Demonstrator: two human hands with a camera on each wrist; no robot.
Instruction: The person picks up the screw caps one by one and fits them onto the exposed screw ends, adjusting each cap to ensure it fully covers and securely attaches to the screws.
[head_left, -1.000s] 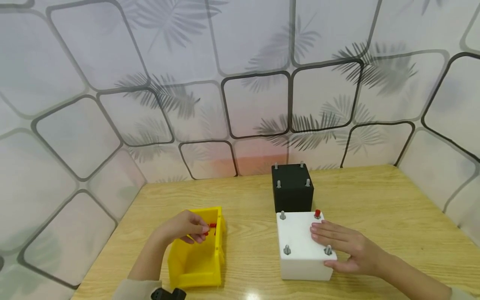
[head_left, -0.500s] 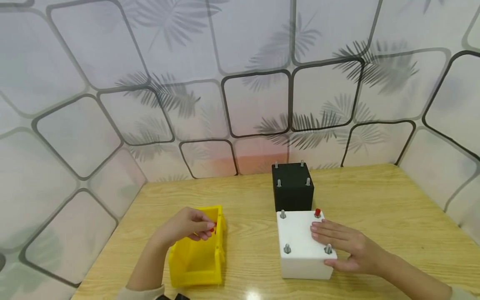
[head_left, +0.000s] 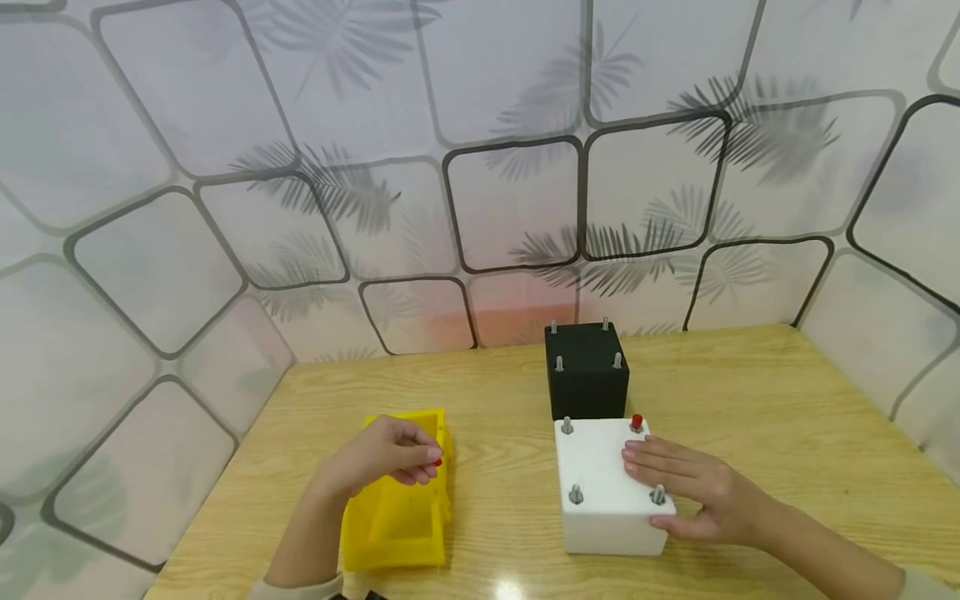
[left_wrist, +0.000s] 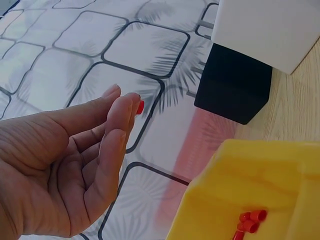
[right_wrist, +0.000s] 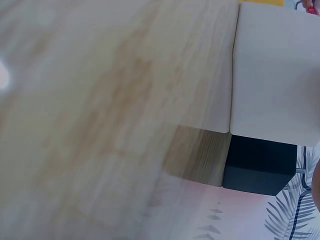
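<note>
Between thumb and fingertips, my left hand (head_left: 390, 454) pinches a small red cap (left_wrist: 140, 107), held above the right side of a yellow bin (head_left: 393, 553). Several more red caps (left_wrist: 251, 226) lie inside the bin in the left wrist view. My right hand (head_left: 693, 487) rests on a white block (head_left: 596, 467), its straight fingers flat on the top and its thumb at the near right edge. Metal bolts stick up at the block's corners. On the far right bolt sits a red cap (head_left: 637, 422); the other bolts are bare metal.
Behind the white block stands a black block (head_left: 588, 379) with bare bolts at its top corners. Both blocks and the bin are on a wood-grain table (head_left: 498, 467). A patterned curtain (head_left: 517, 208) closes off the table's back and sides.
My left hand has moved slightly right inside the bin area and lifted toward its right wall, with the red cap between the fingers. The right hand stays on the white block.
</note>
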